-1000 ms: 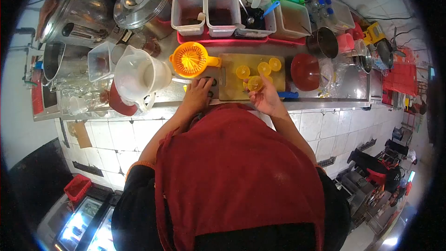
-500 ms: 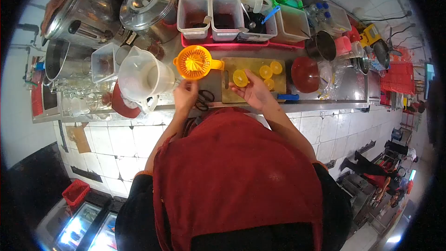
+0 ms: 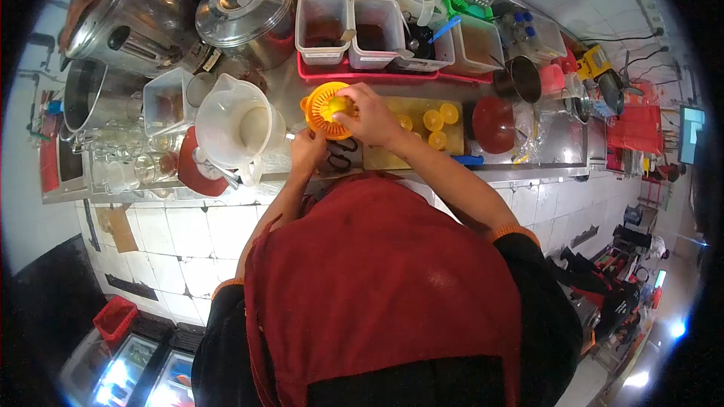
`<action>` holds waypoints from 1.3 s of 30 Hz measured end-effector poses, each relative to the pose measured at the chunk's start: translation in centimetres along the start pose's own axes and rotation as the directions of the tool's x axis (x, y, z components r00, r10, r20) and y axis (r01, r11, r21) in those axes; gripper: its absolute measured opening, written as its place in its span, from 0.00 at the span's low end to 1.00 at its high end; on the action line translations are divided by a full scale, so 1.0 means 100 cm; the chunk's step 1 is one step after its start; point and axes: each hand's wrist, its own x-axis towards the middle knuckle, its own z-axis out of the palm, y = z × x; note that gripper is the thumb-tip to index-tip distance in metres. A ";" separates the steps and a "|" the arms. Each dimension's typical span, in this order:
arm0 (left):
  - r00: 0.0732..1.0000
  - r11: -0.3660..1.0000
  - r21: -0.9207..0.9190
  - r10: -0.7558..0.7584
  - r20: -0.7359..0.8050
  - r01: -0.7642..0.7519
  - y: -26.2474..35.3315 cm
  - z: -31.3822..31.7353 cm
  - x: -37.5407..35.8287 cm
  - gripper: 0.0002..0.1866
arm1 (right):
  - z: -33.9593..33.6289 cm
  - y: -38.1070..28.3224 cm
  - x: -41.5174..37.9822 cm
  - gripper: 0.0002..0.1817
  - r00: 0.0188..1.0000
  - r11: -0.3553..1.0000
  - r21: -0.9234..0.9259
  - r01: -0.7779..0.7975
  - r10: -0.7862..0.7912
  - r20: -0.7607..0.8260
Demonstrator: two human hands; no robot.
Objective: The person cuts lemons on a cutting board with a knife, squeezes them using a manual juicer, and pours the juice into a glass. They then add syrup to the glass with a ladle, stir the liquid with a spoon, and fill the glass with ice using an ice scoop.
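My right hand [image 3: 372,116] is closed over an orange half [image 3: 339,105], which sits on the ridged cone of an orange plastic citrus juicer [image 3: 318,98]. At the juicer's near rim, the fingers of my left hand [image 3: 308,151] are closed on its edge. Right of the juicer lies a yellowish cutting board [image 3: 381,157], partly covered by my right forearm. Several more orange halves [image 3: 433,120] rest there, cut faces up. Beside my left hand are dark-handled scissors [image 3: 343,157]. A blue-handled knife [image 3: 469,160] lies by the board's near right corner.
A translucent pitcher [image 3: 235,122] stands left of the juicer. Behind are square tubs [image 3: 323,24] on a red tray [image 3: 324,68] and a lidded steel pot [image 3: 245,7]. To the right are a red-brown bowl [image 3: 494,125] and a dark pot [image 3: 519,80]. Glasses [image 3: 154,167] crowd the left.
My right hand has carried the orange half leftward from over the cutting board onto the juicer, turning it cut face down. My left hand stays at the juicer's rim.
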 end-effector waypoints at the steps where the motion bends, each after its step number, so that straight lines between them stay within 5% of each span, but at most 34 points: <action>1: 0.999 0.996 -0.068 -0.049 0.010 0.049 -0.003 0.002 0.002 0.19 | 0.004 0.001 0.001 0.23 0.997 0.997 -0.077 0.030 -0.024 0.078; 4: 0.997 0.994 -0.078 0.072 -0.003 -0.073 -0.020 0.007 0.017 0.17 | 0.017 0.002 0.006 0.23 0.974 0.948 -0.225 0.224 -0.214 0.070; 8: 0.999 0.997 -0.078 0.032 0.041 -0.029 0.002 -0.003 0.002 0.17 | 0.015 -0.009 0.019 0.20 0.973 0.922 -0.324 0.212 -0.169 0.154; 10: 0.988 0.991 0.042 0.133 -0.082 -0.130 0.011 -0.002 -0.006 0.18 | 0.013 -0.020 0.026 0.21 0.948 0.857 -0.506 0.102 0.070 0.310; 13: 0.984 0.995 -0.036 0.089 -0.155 -0.095 0.017 0.002 -0.009 0.18 | 0.022 -0.020 0.032 0.23 0.892 0.760 -0.641 0.106 0.213 0.399; 14: 0.985 0.995 -0.043 0.084 -0.153 -0.091 0.011 0.005 -0.004 0.18 | 0.024 -0.020 0.036 0.23 0.889 0.757 -0.644 0.109 0.216 0.404; 16: 0.857 0.938 0.212 0.339 -0.387 -0.275 -0.008 0.010 0.008 0.15 | 0.023 -0.028 0.048 0.24 0.850 0.770 -0.636 0.052 0.300 0.433; 19: 0.817 0.920 0.241 0.387 -0.427 -0.310 -0.011 0.005 0.014 0.15 | 0.026 -0.035 0.055 0.23 0.839 0.759 -0.648 0.062 0.311 0.446; 23: 0.911 0.903 0.301 0.370 -0.182 -0.306 0.002 -0.011 0.004 0.20 | 0.034 -0.025 0.058 0.23 0.826 0.758 -0.644 0.101 0.296 0.479; 25: 0.980 0.989 0.097 0.125 -0.153 -0.111 -0.005 -0.007 0.017 0.20 | 0.033 -0.024 0.059 0.24 0.824 0.770 -0.628 0.114 0.280 0.493; 26: 0.980 0.990 0.089 0.119 -0.157 -0.106 -0.008 -0.003 0.021 0.20 | 0.034 -0.025 0.062 0.24 0.820 0.768 -0.629 0.123 0.278 0.500; 32: 0.914 0.974 0.075 0.227 -0.335 -0.214 -0.014 0.009 0.015 0.20 | 0.053 -0.031 0.060 0.23 0.769 0.744 -0.660 -0.101 0.480 0.423; 34: 0.875 0.932 0.216 0.351 -0.334 -0.291 -0.003 0.002 0.008 0.19 | 0.057 -0.032 0.059 0.22 0.772 0.732 -0.635 -0.246 0.544 0.329; 37: 0.946 0.982 0.089 0.184 -0.266 -0.166 -0.018 0.008 0.022 0.17 | 0.061 -0.035 0.059 0.24 0.792 0.739 -0.596 -0.313 0.549 0.265; 39: 0.920 0.959 0.146 0.275 -0.279 -0.243 -0.032 0.010 0.030 0.16 | 0.058 -0.029 0.061 0.25 0.772 0.760 -0.551 -0.344 0.563 0.295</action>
